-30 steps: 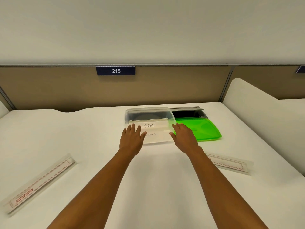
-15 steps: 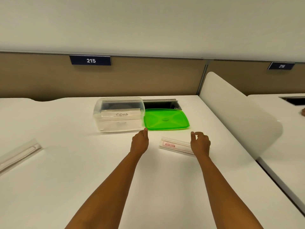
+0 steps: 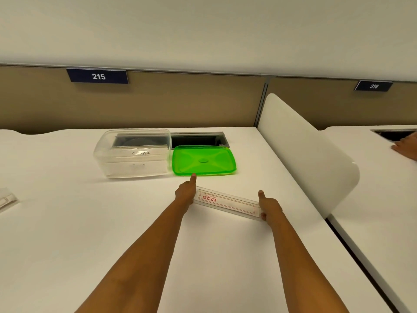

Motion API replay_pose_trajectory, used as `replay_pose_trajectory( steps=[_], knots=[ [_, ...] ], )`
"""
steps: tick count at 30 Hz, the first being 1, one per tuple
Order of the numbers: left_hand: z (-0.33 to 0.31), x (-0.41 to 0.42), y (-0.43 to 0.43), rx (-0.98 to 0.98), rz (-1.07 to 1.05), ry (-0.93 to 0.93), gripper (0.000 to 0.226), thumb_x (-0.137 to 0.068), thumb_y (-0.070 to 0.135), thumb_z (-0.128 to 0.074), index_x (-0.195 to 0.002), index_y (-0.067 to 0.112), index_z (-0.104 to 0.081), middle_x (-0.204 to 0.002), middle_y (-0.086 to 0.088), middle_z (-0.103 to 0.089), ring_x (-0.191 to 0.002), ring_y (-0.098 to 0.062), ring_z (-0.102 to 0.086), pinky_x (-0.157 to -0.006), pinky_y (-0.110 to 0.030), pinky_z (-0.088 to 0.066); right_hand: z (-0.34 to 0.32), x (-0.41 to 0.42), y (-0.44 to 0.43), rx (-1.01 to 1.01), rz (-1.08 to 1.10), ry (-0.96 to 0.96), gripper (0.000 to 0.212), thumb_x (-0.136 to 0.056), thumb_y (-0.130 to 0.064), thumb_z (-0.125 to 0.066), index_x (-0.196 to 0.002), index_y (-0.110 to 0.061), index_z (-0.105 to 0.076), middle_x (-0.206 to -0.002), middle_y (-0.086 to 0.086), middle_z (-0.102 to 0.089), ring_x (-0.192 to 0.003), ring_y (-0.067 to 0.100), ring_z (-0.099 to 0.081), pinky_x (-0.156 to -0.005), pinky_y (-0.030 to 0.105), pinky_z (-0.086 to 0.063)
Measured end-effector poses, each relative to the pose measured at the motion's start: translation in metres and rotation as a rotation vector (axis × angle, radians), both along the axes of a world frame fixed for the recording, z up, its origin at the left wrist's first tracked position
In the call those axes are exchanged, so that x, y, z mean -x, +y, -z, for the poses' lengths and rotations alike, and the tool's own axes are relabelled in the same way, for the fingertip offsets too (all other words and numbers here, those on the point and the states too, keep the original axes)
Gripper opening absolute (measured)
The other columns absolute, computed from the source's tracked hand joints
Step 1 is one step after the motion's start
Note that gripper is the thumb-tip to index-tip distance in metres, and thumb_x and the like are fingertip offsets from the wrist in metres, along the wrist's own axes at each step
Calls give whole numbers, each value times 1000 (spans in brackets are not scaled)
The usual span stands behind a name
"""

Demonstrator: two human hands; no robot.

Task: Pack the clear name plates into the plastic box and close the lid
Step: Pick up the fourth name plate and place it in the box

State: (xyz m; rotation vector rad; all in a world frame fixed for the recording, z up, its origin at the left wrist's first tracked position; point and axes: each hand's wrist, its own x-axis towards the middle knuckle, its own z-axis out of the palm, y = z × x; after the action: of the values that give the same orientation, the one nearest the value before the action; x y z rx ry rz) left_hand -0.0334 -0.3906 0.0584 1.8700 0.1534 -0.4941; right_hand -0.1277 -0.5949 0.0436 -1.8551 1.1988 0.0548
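White desk (image 3: 94, 222) fills the view, backed by a tan partition carrying a sign marked 215 (image 3: 98, 76). I have my left hand (image 3: 185, 192) on the near-left end of a clear name plate (image 3: 226, 203) and my right hand (image 3: 268, 205) on its far-right end; the plate lies on the desk between them, slightly skewed. Right fingers wrap the plate's end with the thumb raised. Left fingers sit behind the hand, so I cannot tell whether they grip or only press the end. The box (image 3: 133, 153) stands open near the back edge, and the green lid (image 3: 204, 161) lies flat just beside it on the right, partly over a cable slot (image 3: 198, 138). A second plate (image 3: 6, 201) rests at the far left edge, well apart. Judged step: picking up the first plate; nothing appears packed yet. Risks: the plate looks longer than the box, so it may not seat flat and could block the lid. Smooth plastic held only at the ends may slip or twist. Carrying it low across the lid could push the lid into the slot.
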Motion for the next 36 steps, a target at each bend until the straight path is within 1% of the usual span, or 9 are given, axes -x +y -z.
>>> replay_pose_trajectory(
  steps=[4, 8, 10, 13, 16, 22, 29, 33, 36],
  knots=[
    [5, -4, -8, -15, -26, 28, 59, -97, 51, -36, -115, 2, -63, -117, -18, -64, -101, -29, -57, -99, -39, -47, 2, -2, -2, -160, 82, -127, 36, -95, -35, -49, -91, -1, -55, -64, 9, -48, -54, 23, -49, -56, 31, -45],
    [5, -3, -13, 23, -18, 76, 52, -95, 44, -46, -117, -1, -64, -120, -20, -65, -96, -30, -57, -71, -31, -48, -1, -5, -1, -239, 96, -195, 21, -90, -10, -57, -71, -3, -52, -61, 9, -52, -51, 19, -51, -58, 28, -46],
    [4, -4, -14, 61, -21, 80, 48, -95, 40, -49, -114, 0, -66, -114, -17, -67, -94, -26, -56, -70, -29, -44, -6, -7, 2, -174, 54, -212, 15, -89, -6, -56, -74, -3, -58, -62, 8, -56, -54, 19, -53, -63, 27, -47],
    [2, -3, -13, 44, -85, 22, 32, -92, 34, -56, -99, 4, -66, -116, -17, -68, -110, -30, -61, -90, -33, -46, -16, -10, 10, 18, -23, -329, 20, -90, -13, -58, -99, 0, -71, -88, 13, -67, -83, 24, -58, -91, 37, -51],
    [-3, 1, -8, 29, -90, -48, 39, -89, 34, -60, -115, 5, -64, -126, -14, -64, -120, -30, -56, -102, -35, -42, -26, -14, 20, 121, -50, -412, 26, -91, -15, -56, -109, -1, -70, -113, 15, -70, -105, 30, -61, -100, 41, -47],
    [-21, 4, 21, 47, -115, -342, 40, -83, 31, -70, -115, 7, -68, -122, -16, -64, -115, -29, -58, -98, -33, -43, -41, -22, 35, 60, -219, -532, 29, -84, -36, -68, -93, -9, -74, -85, -1, -67, -82, 13, -54, -72, 23, -41],
    [-56, -11, 61, 13, -95, -480, 37, -84, 25, -70, -114, 2, -68, -105, -21, -70, -86, -22, -59, -82, -26, -44, -67, -34, 54, -143, -497, -596, 14, -79, -13, -75, -92, -9, -74, -87, 3, -70, -81, 12, -61, -67, 18, -51],
    [-71, -19, 93, -38, -67, -534, 38, -86, 33, -66, -118, 12, -67, -104, -13, -73, -101, -24, -65, -94, -34, -47, -87, -43, 68, -332, -442, -639, 23, -84, -8, -69, -104, 3, -68, -78, 5, -66, -66, 10, -65, -55, 17, -58],
    [-77, -20, 117, -137, -32, -605, 37, -87, 43, -62, -120, 26, -63, -105, 3, -73, -108, -12, -58, -106, -38, -33, -102, -50, 78, -396, -424, -630, 23, -87, -9, -65, -108, 1, -66, -77, 5, -67, -58, 3, -69, -50, 13, -55]
  ],
)
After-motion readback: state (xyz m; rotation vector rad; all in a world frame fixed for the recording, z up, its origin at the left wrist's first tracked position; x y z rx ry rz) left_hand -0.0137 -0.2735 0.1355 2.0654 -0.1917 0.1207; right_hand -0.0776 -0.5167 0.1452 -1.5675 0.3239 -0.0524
